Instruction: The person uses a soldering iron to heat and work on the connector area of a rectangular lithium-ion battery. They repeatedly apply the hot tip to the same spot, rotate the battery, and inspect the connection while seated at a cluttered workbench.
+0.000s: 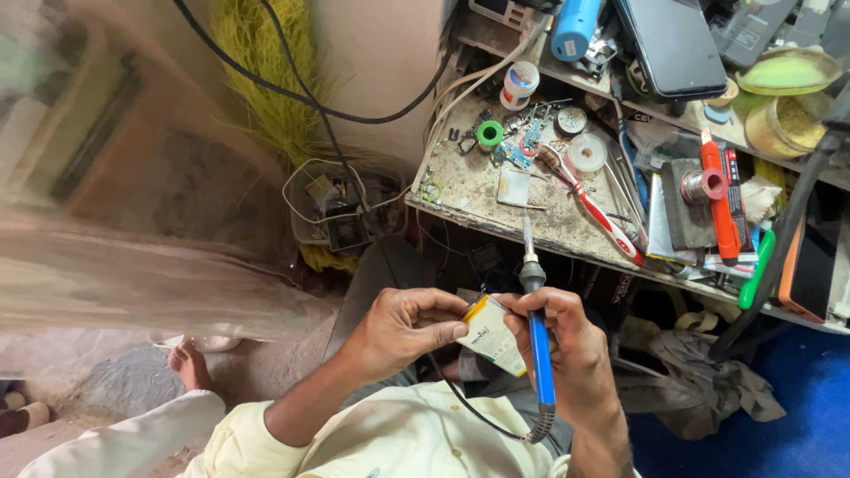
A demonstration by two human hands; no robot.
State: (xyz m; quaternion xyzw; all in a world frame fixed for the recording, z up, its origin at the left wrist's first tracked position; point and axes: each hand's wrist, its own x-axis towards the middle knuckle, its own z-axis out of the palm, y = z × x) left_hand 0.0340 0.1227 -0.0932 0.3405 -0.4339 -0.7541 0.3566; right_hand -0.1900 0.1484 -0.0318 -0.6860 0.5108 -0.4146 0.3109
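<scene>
My left hand (409, 325) pinches a flat white pouch battery with yellow edging (492, 335) by its near end, holding it over my lap. My right hand (567, 345) grips a blue-handled soldering iron (537, 341), its metal tip pointing up and away toward the workbench edge. The same hand also steadies the battery's right side. The iron's black cord (474, 412) loops down below both hands across my pale yellow shirt.
A cluttered workbench (469, 190) stands ahead, carrying a red-and-white toothbrush (598, 212), circuit boards, a solder spool, an orange knife (719, 199), a black phone (673, 44) and a blue cylinder (575, 26). Black cables hang at the left. A bare foot (189, 365) rests on the floor.
</scene>
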